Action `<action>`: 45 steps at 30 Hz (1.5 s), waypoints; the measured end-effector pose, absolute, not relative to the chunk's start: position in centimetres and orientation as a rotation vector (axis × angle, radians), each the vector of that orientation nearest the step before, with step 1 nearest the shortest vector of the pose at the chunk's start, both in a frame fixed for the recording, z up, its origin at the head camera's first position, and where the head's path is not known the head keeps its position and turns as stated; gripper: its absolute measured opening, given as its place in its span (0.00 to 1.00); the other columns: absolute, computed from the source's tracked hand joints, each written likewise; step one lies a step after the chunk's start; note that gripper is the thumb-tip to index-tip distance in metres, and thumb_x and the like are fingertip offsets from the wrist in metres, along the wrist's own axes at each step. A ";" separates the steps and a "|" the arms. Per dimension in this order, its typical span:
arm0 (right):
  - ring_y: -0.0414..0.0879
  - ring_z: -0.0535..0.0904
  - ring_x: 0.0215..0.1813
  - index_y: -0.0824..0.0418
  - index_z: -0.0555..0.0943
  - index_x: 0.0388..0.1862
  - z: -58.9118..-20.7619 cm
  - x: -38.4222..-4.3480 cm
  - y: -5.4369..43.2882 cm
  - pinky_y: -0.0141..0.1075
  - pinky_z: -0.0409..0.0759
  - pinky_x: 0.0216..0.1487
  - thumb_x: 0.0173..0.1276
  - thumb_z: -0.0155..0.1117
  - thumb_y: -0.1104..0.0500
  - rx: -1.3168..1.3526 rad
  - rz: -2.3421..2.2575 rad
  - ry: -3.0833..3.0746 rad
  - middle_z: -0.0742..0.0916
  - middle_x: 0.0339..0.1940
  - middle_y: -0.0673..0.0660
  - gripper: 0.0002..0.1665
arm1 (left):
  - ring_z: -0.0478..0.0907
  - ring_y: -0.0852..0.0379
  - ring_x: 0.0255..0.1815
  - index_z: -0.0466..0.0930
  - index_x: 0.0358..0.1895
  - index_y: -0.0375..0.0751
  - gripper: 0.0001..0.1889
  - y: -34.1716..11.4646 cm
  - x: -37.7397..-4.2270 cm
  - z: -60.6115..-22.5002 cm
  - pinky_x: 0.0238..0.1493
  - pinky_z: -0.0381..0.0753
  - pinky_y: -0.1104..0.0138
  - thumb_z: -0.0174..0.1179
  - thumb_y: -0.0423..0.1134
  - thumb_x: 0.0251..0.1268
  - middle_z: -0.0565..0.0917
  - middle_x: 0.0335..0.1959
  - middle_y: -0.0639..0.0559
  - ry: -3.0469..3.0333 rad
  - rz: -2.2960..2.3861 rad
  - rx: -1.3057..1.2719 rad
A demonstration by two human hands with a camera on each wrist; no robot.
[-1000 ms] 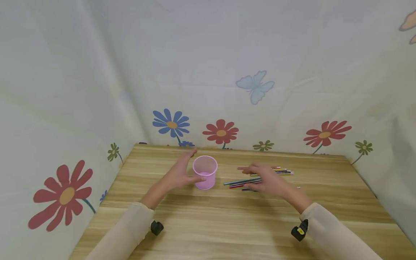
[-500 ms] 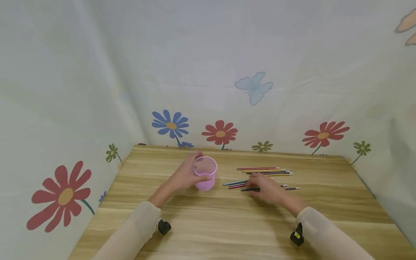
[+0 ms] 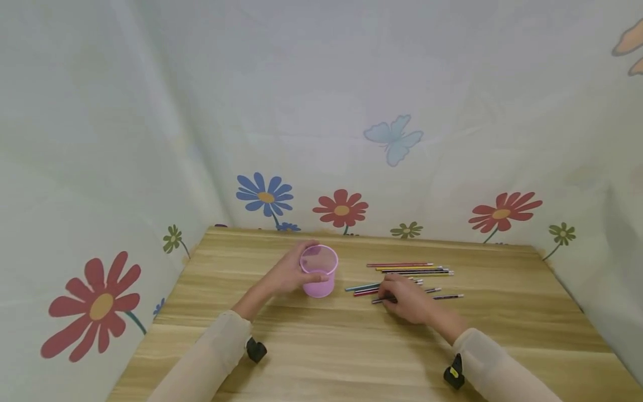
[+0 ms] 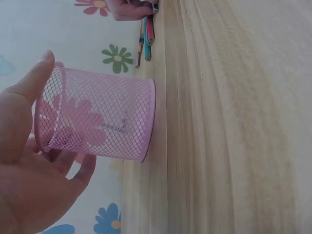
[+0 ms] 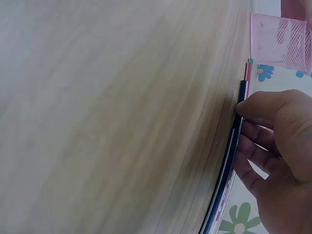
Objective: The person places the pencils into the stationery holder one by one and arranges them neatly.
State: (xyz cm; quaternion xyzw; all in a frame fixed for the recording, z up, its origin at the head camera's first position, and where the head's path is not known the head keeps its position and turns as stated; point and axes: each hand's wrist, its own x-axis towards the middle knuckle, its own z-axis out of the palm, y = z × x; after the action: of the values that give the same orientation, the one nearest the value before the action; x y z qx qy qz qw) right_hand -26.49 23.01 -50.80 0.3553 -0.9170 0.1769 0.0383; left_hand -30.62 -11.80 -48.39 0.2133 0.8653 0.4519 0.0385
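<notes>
The pink cup (image 4: 97,114) is held by the left hand (image 3: 287,273), fingers curved wide. A dark pencil (image 5: 227,161) is pinched by the right hand (image 3: 408,298), fingers nearly together.

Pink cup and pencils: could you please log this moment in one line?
left hand: holds pink cup; right hand: pinches dark pencil; pink cup: upright on table; other pencils: on table

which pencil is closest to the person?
The dark pencil pinched by the right hand. It is at the near side of the group; the other pencils lie farther back, toward the flowered backdrop.
</notes>
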 end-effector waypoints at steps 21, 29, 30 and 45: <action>0.42 0.74 0.42 0.57 0.82 0.37 -50.9 -26.4 22.5 0.42 0.81 0.44 0.61 0.75 0.67 1.036 0.592 -2.812 0.80 0.39 0.48 0.11 | 0.66 0.42 0.79 0.60 0.83 0.46 0.51 -12.1 -30.7 -48.1 0.78 0.67 0.44 0.78 0.55 0.60 0.69 0.79 0.46 2.595 1.384 0.707; 0.42 0.75 0.42 0.56 0.81 0.38 -51.2 -26.5 22.7 0.40 0.80 0.44 0.62 0.75 0.67 1.035 0.637 -2.835 0.81 0.38 0.48 0.12 | 0.67 0.47 0.79 0.60 0.83 0.49 0.50 -12.1 -30.8 -48.6 0.78 0.67 0.47 0.77 0.56 0.62 0.71 0.78 0.51 2.591 1.372 0.750; 0.42 0.75 0.42 0.56 0.81 0.38 -51.2 -26.6 22.8 0.40 0.81 0.44 0.62 0.76 0.67 1.038 0.642 -2.836 0.81 0.38 0.47 0.12 | 0.67 0.47 0.79 0.60 0.83 0.50 0.50 -12.1 -30.9 -48.6 0.78 0.67 0.47 0.77 0.56 0.62 0.70 0.78 0.51 2.593 1.371 0.751; 0.40 0.78 0.39 0.56 0.82 0.37 -50.0 -27.0 23.1 0.38 0.81 0.41 0.64 0.75 0.68 1.067 0.641 -2.872 0.82 0.36 0.46 0.11 | 0.73 0.44 0.72 0.61 0.80 0.47 0.51 -12.3 -30.7 -48.3 0.73 0.74 0.47 0.81 0.55 0.57 0.72 0.75 0.48 2.532 1.440 0.693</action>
State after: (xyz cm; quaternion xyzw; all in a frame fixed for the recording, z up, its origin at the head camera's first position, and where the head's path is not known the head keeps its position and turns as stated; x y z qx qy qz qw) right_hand -26.99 23.13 -49.99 0.3408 -0.9176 0.2047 0.0058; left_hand -30.70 -12.32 -48.32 0.2309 0.8434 0.4795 0.0736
